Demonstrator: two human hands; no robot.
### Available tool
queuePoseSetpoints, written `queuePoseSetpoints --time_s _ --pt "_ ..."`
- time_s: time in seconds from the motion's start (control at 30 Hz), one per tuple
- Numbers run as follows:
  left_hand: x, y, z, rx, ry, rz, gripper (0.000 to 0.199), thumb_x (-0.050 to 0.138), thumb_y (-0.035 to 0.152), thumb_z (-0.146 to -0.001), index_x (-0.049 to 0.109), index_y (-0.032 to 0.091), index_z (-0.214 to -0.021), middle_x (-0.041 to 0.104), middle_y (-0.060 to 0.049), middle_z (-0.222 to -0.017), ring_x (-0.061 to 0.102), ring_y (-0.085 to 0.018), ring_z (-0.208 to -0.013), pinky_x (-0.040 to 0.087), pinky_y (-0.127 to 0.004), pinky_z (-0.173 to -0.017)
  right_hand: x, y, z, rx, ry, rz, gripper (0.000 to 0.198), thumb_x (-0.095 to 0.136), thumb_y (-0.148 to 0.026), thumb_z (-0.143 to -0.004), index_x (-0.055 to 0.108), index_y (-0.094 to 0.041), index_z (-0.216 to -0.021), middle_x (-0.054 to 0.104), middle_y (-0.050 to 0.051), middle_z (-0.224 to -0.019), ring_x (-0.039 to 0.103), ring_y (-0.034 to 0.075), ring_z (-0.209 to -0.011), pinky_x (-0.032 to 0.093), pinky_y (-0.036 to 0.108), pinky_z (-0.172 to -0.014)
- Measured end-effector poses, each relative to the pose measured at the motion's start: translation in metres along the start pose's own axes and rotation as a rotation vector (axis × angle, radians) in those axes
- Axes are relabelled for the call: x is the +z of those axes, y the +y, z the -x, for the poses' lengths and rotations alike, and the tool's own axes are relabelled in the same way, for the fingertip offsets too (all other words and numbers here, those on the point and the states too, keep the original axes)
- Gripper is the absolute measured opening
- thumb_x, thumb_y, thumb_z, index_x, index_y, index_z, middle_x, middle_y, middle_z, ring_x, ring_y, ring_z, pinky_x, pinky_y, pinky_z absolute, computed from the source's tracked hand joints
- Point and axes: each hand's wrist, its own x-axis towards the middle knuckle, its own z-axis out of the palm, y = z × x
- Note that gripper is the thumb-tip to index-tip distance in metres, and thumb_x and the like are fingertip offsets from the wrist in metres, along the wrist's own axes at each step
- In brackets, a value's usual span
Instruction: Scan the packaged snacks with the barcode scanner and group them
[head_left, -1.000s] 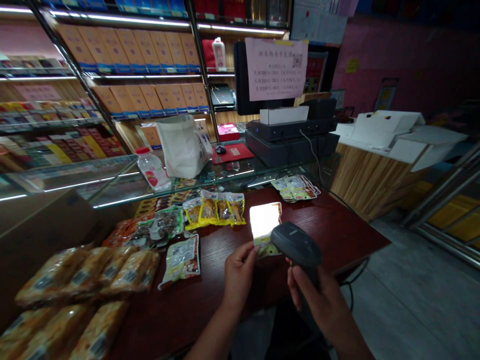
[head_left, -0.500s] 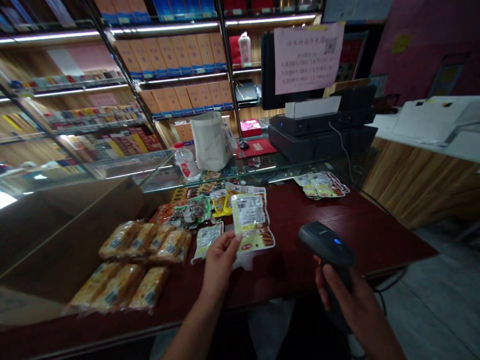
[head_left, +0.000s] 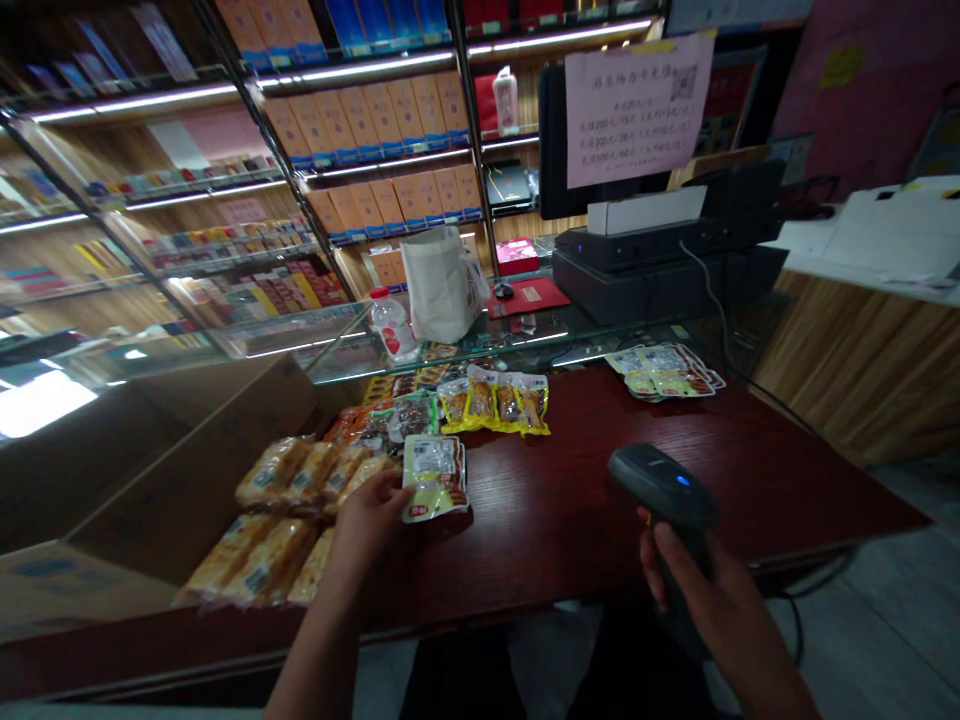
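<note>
The fingers [head_left: 397,494] of the left hand [head_left: 369,518] pinch a flat, glossy packet [head_left: 436,480] on or just above the table [head_left: 555,500], beside crinkly wrapped bread [head_left: 277,552], the right hand [head_left: 709,590] gripping a smooth dark scanner [head_left: 664,488], and beyond, a pink paper sign [head_left: 637,110] reads "200" and "500".

A pale-green-and-white packet [head_left: 436,478] is pinched at its left edge by the left fingers [head_left: 400,494], and a dark scanner [head_left: 664,487], blue light glowing, tops the right fingers [head_left: 649,572].

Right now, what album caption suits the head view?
Left hand touching a flat, rectangular green-and-white plastic pouch; right hand gripping a dark grey handheld scanner.
</note>
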Motion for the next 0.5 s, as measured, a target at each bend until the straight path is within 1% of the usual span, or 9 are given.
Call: queuePoseSetpoints --time_s 0.1,0.2,0.3,0.37,0.43,0.5 --pt "0.001 0.005 -0.003 0.032 -0.003 -0.263 0.036 0.062 0.032 -0.078 0.069 0.015 -0.109 0.076 -0.008 -0.08 0.071 -0.024 -0.074 0.049 -0.029 -0.062 -0.001 0.002 -0.002 -0.001 0.009 -0.02 0.049 0.061 -0.065 -0.084 0.066 -0.019 -0.098 0.063 -0.001 -0.061 0.053 0.013 -0.046 0.043 0.027 -0.048" --pt "-0.004 0.018 0.003 0.079 0.015 -0.499 0.033 0.058 0.03 -0.083 0.07 0.017 -0.11 0.076 -0.01 -0.086 0.07 -0.027 -0.083 0.048 -0.031 -0.069 -0.006 0.005 -0.008 0.019 0.026 -0.052 0.049 0.062 -0.064 -0.085 0.065 -0.018 -0.1 0.063 0.0 -0.062 0.053 0.013 -0.046 0.044 0.025 -0.045" --pt "-0.01 0.033 0.01 0.102 0.029 -0.687 0.032 0.052 0.031 -0.087 0.07 0.019 -0.11 0.075 -0.012 -0.093 0.069 -0.03 -0.088 0.047 -0.034 -0.072 -0.015 0.008 -0.02 0.058 0.072 -0.124 0.052 0.065 -0.065 -0.082 0.064 -0.018 -0.104 0.065 0.0 -0.067 0.053 0.012 -0.046 0.043 0.024 -0.042" --pt "-0.007 0.044 0.012 0.158 0.062 -0.732 0.035 0.047 0.033 -0.09 0.069 0.018 -0.113 0.074 -0.014 -0.1 0.068 -0.032 -0.094 0.048 -0.036 -0.075 -0.022 0.009 -0.031 0.083 0.108 -0.181 0.056 0.067 -0.067 -0.079 0.063 -0.017 -0.106 0.065 0.0 -0.068 0.052 0.012 -0.045 0.042 0.023 -0.04" --pt "0.004 0.057 0.013 0.253 0.063 -0.683 0.038 0.047 0.036 -0.091 0.069 0.017 -0.116 0.072 -0.014 -0.105 0.067 -0.031 -0.097 0.049 -0.036 -0.081 -0.03 0.006 -0.045 0.07 0.143 -0.236 0.057 0.069 -0.067 -0.077 0.063 -0.017 -0.105 0.065 0.0 -0.068 0.052 0.012 -0.045 0.041 0.023 -0.039" --pt "0.025 0.071 0.013 0.352 -0.029 -0.567 0.038 0.049 0.037 -0.09 0.069 0.017 -0.115 0.072 -0.013 -0.108 0.068 -0.028 -0.096 0.049 -0.036 -0.084 -0.037 0.002 -0.059 0.023 0.167 -0.284 0.057 0.071 -0.067 -0.076 0.063 -0.017 -0.102 0.064 0.0 -0.068 0.052 0.011 -0.046 0.041 0.022 -0.039"
